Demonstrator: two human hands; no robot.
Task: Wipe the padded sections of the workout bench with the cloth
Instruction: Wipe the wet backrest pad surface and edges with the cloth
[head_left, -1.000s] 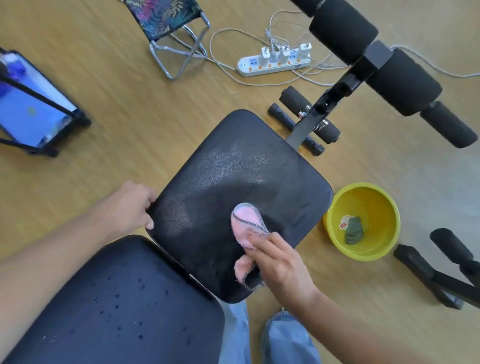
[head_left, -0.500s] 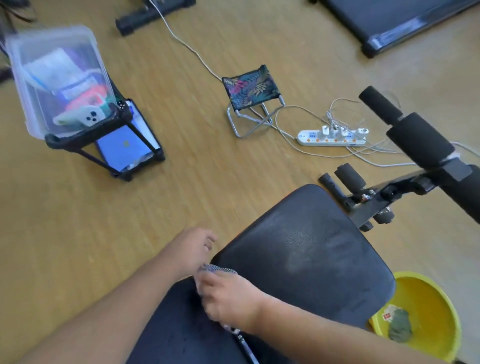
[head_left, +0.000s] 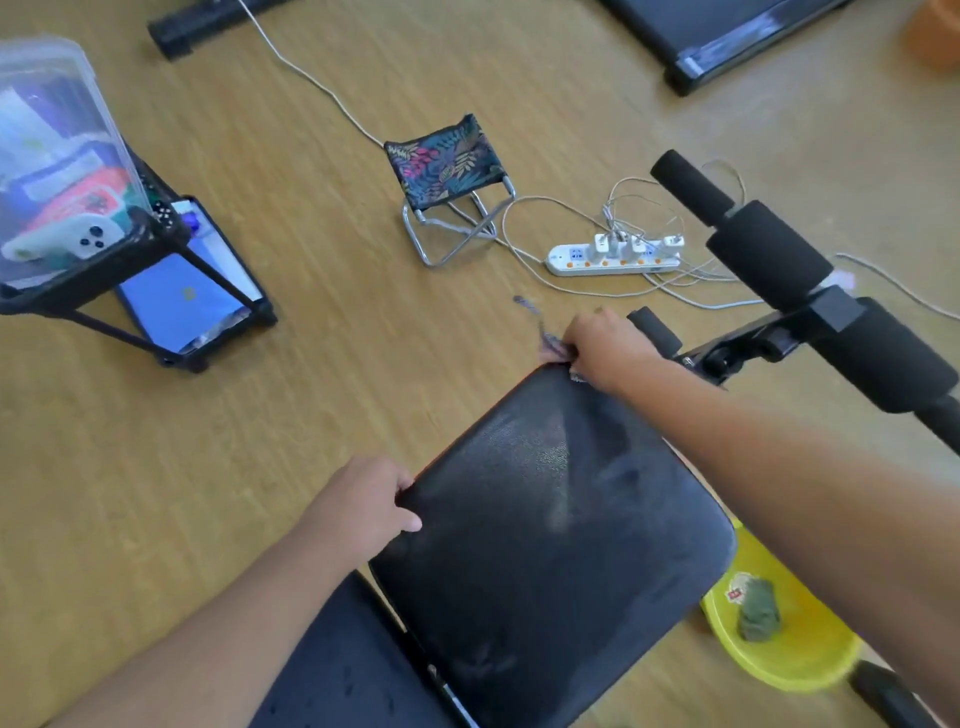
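Wooden flooring (head_left: 322, 395) lies under the black seat pad (head_left: 561, 530). Right hand (head_left: 605, 345) fingers are clenched on the cloth (head_left: 551, 347), mostly hidden, at the pad's far corner. Left hand (head_left: 363, 501) fingers curl around the pad's left edge. A yellow basin (head_left: 810, 660) sits right of the pad.

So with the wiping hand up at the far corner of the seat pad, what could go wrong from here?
The right hand has the cloth mostly off the seat pad edge, so it may slip off. Its forearm passes right above the yellow basin and could knock it. The power strip lies near any drips.
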